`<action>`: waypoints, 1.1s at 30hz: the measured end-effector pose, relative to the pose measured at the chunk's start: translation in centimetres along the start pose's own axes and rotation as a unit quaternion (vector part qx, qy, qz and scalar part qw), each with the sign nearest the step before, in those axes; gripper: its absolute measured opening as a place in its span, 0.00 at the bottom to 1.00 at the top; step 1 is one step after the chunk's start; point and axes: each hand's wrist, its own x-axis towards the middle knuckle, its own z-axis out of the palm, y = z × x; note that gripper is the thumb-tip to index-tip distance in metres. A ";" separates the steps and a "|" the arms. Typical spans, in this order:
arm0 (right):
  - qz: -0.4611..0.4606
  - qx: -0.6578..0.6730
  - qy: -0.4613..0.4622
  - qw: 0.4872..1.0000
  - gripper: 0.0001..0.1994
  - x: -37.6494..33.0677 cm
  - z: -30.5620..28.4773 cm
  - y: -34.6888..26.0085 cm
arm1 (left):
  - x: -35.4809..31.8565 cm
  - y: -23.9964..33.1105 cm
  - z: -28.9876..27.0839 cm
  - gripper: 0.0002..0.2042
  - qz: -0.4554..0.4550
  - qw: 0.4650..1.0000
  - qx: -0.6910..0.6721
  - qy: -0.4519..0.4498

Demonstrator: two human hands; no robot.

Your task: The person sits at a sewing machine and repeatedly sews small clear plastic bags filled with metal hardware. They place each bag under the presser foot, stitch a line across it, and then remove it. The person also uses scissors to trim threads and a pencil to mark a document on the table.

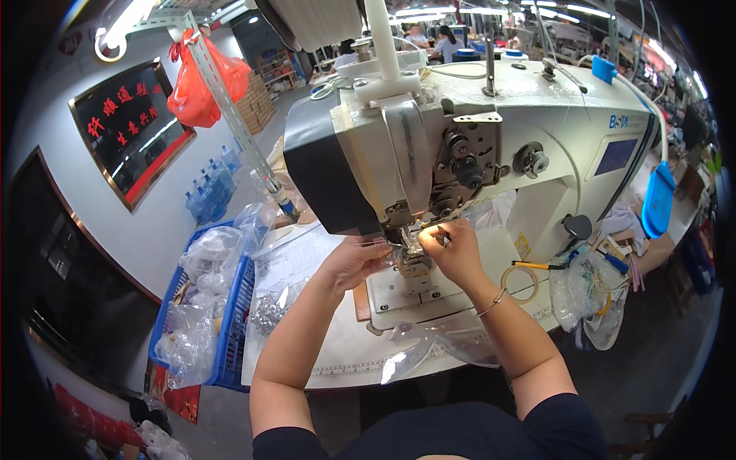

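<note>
A white industrial sewing machine (468, 115) stands before me, its lamp lighting the needle area (410, 238). On the left of the needle is my left hand (354, 263), thumb and fingers pinched together at the presser foot. Whatever lies between those fingers is too small to make out. From the right, my right hand (458, 251) reaches in with curled fingers, close against the foot and needle bar. A small dark bit shows at its fingertips, but its kind is unclear. Clear plastic pieces (441, 346) lie at the table's front edge, below the machine's bed (410, 295).
To the left, a blue basket (239, 322) holds clear plastic bags, beside a printed sheet (295, 257) and a shiny heap (270, 310). A tape roll (520, 284), orange pen (533, 264) and bagged items (580, 291) lie right. A blue device (658, 201) hangs from a cable.
</note>
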 end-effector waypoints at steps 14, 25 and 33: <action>-0.053 0.034 -0.016 0.998 0.05 -0.1 -0.6 -0.2 | -0.2 -0.3 -0.1 0.10 0.019 1.000 -0.015 -0.006; 0.027 0.170 -0.010 0.985 0.05 -5.6 -4.8 -1.0 | -7.1 -10.8 1.8 0.21 0.083 0.988 -0.107 -0.070; -0.005 -0.051 -0.101 0.994 0.27 -14.3 -8.5 -4.3 | -10.0 -16.8 5.6 0.18 0.192 0.968 -0.159 0.029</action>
